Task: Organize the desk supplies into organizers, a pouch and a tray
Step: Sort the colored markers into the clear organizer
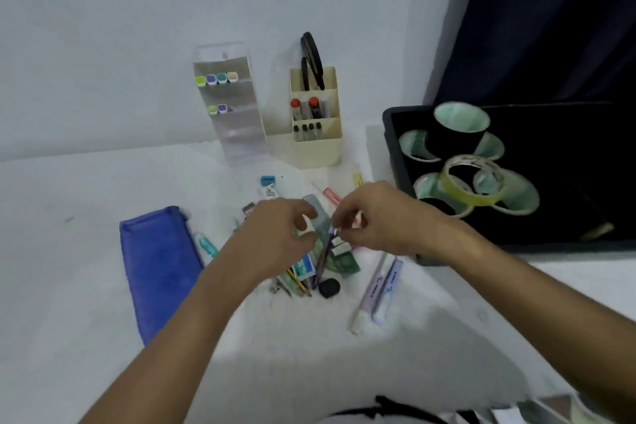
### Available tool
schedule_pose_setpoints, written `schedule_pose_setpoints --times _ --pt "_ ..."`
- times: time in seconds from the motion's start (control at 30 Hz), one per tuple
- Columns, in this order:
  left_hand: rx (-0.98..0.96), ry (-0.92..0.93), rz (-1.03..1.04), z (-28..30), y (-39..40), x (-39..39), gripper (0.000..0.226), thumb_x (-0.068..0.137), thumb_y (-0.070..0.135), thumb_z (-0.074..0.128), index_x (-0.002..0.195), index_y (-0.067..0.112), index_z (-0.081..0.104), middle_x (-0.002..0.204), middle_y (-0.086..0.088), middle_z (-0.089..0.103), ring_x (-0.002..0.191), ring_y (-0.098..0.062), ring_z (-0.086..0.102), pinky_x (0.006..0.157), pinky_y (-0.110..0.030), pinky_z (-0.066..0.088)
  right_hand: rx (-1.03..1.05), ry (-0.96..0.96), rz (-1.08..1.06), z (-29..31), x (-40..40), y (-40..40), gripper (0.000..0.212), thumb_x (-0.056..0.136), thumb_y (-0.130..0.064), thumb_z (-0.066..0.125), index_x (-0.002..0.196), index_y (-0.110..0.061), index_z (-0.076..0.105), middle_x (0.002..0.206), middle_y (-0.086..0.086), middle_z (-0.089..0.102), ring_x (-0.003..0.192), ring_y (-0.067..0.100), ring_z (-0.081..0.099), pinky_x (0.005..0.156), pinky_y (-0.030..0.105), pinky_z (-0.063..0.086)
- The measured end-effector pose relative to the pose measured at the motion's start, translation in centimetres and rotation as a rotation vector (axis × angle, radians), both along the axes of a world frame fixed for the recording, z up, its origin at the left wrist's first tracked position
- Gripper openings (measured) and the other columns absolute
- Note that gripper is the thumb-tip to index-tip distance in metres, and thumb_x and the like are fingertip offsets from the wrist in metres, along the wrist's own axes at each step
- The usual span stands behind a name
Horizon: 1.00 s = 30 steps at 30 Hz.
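Both hands work above a loose pile of small desk supplies [309, 272] on the white desk surface [86, 251]. The left hand [275, 234] has its fingers curled, thumb and forefinger closing on a pale grey-green flat item [318, 217] at the top of the pile. The right hand [375, 217] has its fingers curled too, its fingertips pinching the upper end of a slim purple pen [323, 258] that slants down into the pile; motion blur hides the exact contact.

The pile includes a black rounded eraser [329, 287], a yellow-and-black pencil [297, 280] and a green printed flat pack [344, 263]. 2 long pale lilac tubes [378, 289] lie side by side just right of the pile.

A flat blue zip pouch [158, 268] lies left of the pile, apart from it. Behind the pile stand 2 organizers: a clear acrylic tiered organizer [234, 120] holding 6 coloured-cap markers [216, 78], and a cream plastic compartment organizer [316, 134] holding black-handled scissors [311, 58], red-capped markers [304, 107] and small dark-capped pens.

To the right, a dark grey rectangular tray [390, 134] holds several tape rolls [461, 127], among them 1 yellowish roll [473, 184] propped on the others.
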<state>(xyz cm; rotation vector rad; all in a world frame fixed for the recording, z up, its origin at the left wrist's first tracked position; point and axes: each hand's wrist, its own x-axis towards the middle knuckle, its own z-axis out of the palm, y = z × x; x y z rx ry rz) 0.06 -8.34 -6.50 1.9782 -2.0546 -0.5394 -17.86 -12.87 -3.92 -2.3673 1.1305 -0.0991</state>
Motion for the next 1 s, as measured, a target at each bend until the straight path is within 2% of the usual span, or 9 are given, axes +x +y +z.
schedule_pose_setpoints --times 0.27,0.33,0.43,0.6,0.7,0.77,0.83,0.93,1.0 --pt "0.131 -0.022 -0.190 -2.7 1.1 -5.8 0.025 0.086 0.026 0.064 0.111 0.022 0.066 0.105 -0.001 0.067 0.081 -0.014 0.058 0.071 -0.023 0.045 0.045 0.043 -0.236 -4.1 -4.3 6.9 0.020 0.090 -0.017 0.056 0.103 -0.017 0.071 0.103 0.002 0.067 0.090 0.014 0.060 0.073 0.017 0.044" --pt "0.167 -0.007 -0.199 -3.4 1.5 -6.5 0.028 0.086 0.026 0.065 0.113 0.020 0.065 0.109 -0.003 0.068 0.091 -0.018 0.063 0.077 -0.026 0.050 0.056 0.032 -0.314 -5.5 -4.7 7.9 0.017 0.089 -0.021 0.057 0.087 -0.013 0.071 0.090 0.004 0.067 0.080 0.016 0.059 0.063 0.015 0.041" --pt "0.225 0.057 -0.150 -4.1 1.7 -7.3 0.034 0.088 0.028 0.064 0.120 0.018 0.061 0.110 -0.006 0.067 0.085 -0.019 0.064 0.074 -0.027 0.051 0.107 -0.026 -0.480 -7.3 -5.0 8.7 0.032 0.086 -0.032 0.064 0.060 -0.018 0.053 0.058 -0.006 0.051 0.053 0.011 0.047 0.044 0.015 0.035" --pt "0.188 0.002 -0.172 -4.3 1.1 -8.4 0.045 0.087 0.029 0.065 0.130 0.020 0.055 0.119 -0.007 0.064 0.102 -0.024 0.062 0.083 -0.029 0.047 0.181 -0.119 -0.586 -7.2 -4.4 8.7 0.044 0.080 -0.029 0.069 0.046 -0.021 0.043 0.036 -0.006 0.047 0.043 0.000 0.048 0.040 0.012 0.034" --pt "0.235 0.009 -0.195 -4.4 0.5 -8.5 0.050 0.084 0.018 0.066 0.132 0.017 0.053 0.113 -0.008 0.067 0.102 -0.023 0.062 0.084 -0.031 0.051 0.200 -0.133 -0.611 -7.1 -4.4 8.8 0.043 0.076 -0.027 0.073 0.044 -0.024 0.043 0.035 -0.019 0.048 0.045 -0.008 0.049 0.040 0.009 0.034" --pt "0.250 0.009 -0.195 -4.2 0.5 -8.7 0.057 0.083 0.017 0.066 0.137 0.016 0.046 0.111 -0.008 0.066 0.102 -0.023 0.062 0.082 -0.031 0.051 0.196 -0.137 -0.634 -7.1 -4.4 8.8 0.042 0.073 -0.025 0.075 0.044 -0.024 0.044 0.035 -0.007 0.048 0.044 -0.005 0.050 0.038 0.009 0.033" --pt "0.251 0.003 -0.197 -3.9 0.4 -9.0 0.067 0.080 0.016 0.068 0.140 0.015 0.038 0.115 -0.008 0.063 0.104 -0.024 0.060 0.078 -0.028 0.048 0.200 -0.137 -0.656 -7.1 -4.3 8.6 0.039 0.070 -0.025 0.078 0.048 -0.023 0.046 0.043 -0.007 0.045 0.042 0.004 0.048 0.038 0.008 0.033" --pt "0.261 -0.026 -0.199 -3.6 0.4 -9.2 0.067 0.075 0.016 0.070 0.136 0.017 0.041 0.119 -0.008 0.059 0.104 -0.024 0.059 0.078 -0.029 0.050 0.148 -0.159 -0.638 -7.4 -3.8 8.7 0.037 0.069 -0.028 0.080 0.056 -0.023 0.046 0.056 -0.009 0.047 0.053 0.009 0.047 0.044 0.009 0.037" --pt "0.270 -0.039 -0.183 -3.1 0.4 -8.7 0.063 0.076 0.017 0.070 0.133 0.017 0.044 0.114 -0.008 0.060 0.097 -0.023 0.058 0.073 -0.028 0.049 0.095 -0.135 -0.614 -7.8 -3.5 8.9 0.036 0.072 -0.031 0.077 0.063 -0.024 0.043 0.067 -0.004 0.048 0.061 0.013 0.047 0.044 0.014 0.033"
